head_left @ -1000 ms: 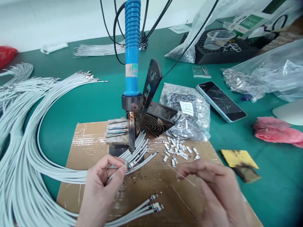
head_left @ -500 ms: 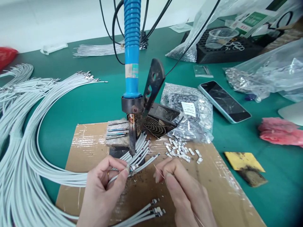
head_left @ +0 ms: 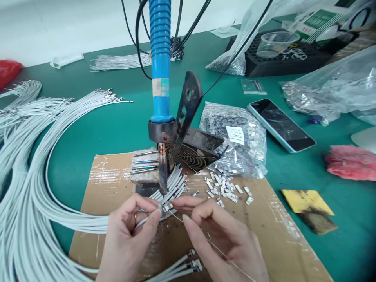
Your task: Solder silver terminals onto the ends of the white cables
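Note:
My left hand [head_left: 132, 231] pinches the end of a white cable, where a small white metal-ended piece [head_left: 168, 207] sits at the fingertips. A thin solder wire [head_left: 225, 254] runs through my right hand [head_left: 226, 231], held between thumb and fingers. The wire's tip reaches the small piece, though exact contact is hard to make out. Just above the fingertips points the dark tip of a soldering iron [head_left: 163, 172], its blue handle [head_left: 160, 51] clamped upright in a black metal stand [head_left: 188, 102]. Several white cables [head_left: 176, 182] fan out behind my hands.
Loose small white pieces [head_left: 223, 186] lie on the cardboard [head_left: 108, 172], right of the iron. Finished-looking cable ends [head_left: 188, 268] rest at the front. Big white cable bundles [head_left: 32, 188] fill the left. A phone [head_left: 283, 125], clear bag [head_left: 235, 141] and scorched yellow sponge [head_left: 308, 203] lie right.
My right hand has moved left and its fingers have spread a little, bringing the solder wire's tip to the small piece. My left hand has stayed almost still.

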Action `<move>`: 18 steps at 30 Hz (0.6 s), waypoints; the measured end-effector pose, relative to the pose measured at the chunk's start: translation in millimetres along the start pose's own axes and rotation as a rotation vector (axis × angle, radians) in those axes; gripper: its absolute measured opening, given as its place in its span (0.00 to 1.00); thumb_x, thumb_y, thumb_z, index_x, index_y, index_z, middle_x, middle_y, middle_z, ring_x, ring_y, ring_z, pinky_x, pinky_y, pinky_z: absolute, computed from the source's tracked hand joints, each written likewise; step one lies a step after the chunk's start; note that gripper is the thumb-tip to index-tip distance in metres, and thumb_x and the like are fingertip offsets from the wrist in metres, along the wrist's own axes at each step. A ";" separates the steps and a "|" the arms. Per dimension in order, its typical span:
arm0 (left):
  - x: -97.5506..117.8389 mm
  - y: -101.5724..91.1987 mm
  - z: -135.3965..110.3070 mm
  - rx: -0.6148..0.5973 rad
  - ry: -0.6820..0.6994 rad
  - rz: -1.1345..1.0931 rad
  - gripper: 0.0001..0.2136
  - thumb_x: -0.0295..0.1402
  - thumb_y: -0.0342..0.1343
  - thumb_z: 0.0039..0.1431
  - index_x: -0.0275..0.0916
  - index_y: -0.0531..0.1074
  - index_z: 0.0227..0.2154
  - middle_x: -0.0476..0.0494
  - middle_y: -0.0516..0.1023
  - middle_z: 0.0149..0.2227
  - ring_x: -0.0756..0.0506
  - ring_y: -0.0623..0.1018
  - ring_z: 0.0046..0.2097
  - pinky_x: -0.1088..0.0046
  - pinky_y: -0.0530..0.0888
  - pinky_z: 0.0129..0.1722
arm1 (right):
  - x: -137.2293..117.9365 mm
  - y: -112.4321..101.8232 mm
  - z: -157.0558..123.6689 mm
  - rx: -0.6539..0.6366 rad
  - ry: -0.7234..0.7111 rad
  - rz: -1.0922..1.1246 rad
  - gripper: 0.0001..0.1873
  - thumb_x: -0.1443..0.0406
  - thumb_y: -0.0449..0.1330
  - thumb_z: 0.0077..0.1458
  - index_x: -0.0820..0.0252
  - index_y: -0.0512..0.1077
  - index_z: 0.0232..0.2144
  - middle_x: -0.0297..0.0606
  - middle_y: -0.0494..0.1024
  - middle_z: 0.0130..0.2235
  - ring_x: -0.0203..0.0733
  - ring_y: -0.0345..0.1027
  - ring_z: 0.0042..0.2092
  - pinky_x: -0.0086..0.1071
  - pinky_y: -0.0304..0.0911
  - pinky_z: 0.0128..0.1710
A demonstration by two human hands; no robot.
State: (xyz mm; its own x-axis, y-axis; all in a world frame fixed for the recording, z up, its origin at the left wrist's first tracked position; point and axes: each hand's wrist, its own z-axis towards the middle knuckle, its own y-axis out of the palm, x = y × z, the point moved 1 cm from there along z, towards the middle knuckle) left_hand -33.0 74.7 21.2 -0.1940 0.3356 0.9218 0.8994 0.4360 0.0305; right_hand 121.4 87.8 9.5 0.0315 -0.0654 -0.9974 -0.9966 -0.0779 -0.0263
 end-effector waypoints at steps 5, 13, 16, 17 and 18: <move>-8.5 -3.2 0.7 -0.032 -0.037 0.006 0.11 0.37 0.72 0.48 0.38 0.78 0.22 0.45 0.81 0.27 0.51 0.72 0.24 0.80 0.65 0.23 | 1.6 -6.2 6.0 0.075 -0.196 -0.263 0.06 0.67 0.58 0.65 0.49 0.74 0.38 0.33 0.85 0.39 0.40 0.82 0.37 0.27 0.74 0.37; -20.9 -6.5 -0.5 -0.114 -0.089 0.021 0.17 0.46 0.70 0.51 0.36 0.76 0.24 0.50 0.72 0.19 0.54 0.62 0.21 0.79 0.54 0.23 | 5.0 -17.4 22.0 -0.254 -0.716 -0.507 0.18 0.78 0.62 0.59 0.58 0.78 0.48 0.40 0.86 0.43 0.44 0.79 0.43 0.38 0.77 0.46; -19.6 -5.2 -1.4 -0.109 -0.091 0.011 0.16 0.44 0.71 0.51 0.36 0.76 0.24 0.50 0.73 0.20 0.54 0.64 0.22 0.80 0.56 0.23 | 6.3 -18.0 22.4 -0.283 -0.719 -0.554 0.16 0.76 0.63 0.60 0.56 0.77 0.47 0.38 0.86 0.41 0.45 0.80 0.43 0.40 0.77 0.44; -18.8 -4.5 -1.7 -0.105 -0.091 0.007 0.16 0.43 0.71 0.51 0.36 0.76 0.24 0.49 0.74 0.20 0.54 0.64 0.22 0.81 0.57 0.23 | 6.3 -18.1 22.2 -0.292 -0.719 -0.570 0.15 0.76 0.62 0.60 0.55 0.77 0.47 0.38 0.86 0.41 0.45 0.80 0.42 0.40 0.77 0.43; -17.7 -3.8 -2.0 -0.101 -0.088 0.006 0.15 0.42 0.71 0.51 0.36 0.76 0.24 0.49 0.74 0.20 0.54 0.65 0.22 0.81 0.57 0.23 | 6.2 -18.3 22.0 -0.298 -0.720 -0.584 0.15 0.75 0.62 0.61 0.55 0.76 0.47 0.38 0.87 0.41 0.44 0.80 0.42 0.39 0.76 0.43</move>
State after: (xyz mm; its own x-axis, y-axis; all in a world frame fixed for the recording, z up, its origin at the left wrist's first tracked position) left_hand -32.2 65.4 5.5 -0.2180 0.4114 0.8850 0.9348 0.3486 0.0682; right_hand 138.2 110.8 2.3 0.3626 0.6794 -0.6380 -0.7755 -0.1597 -0.6108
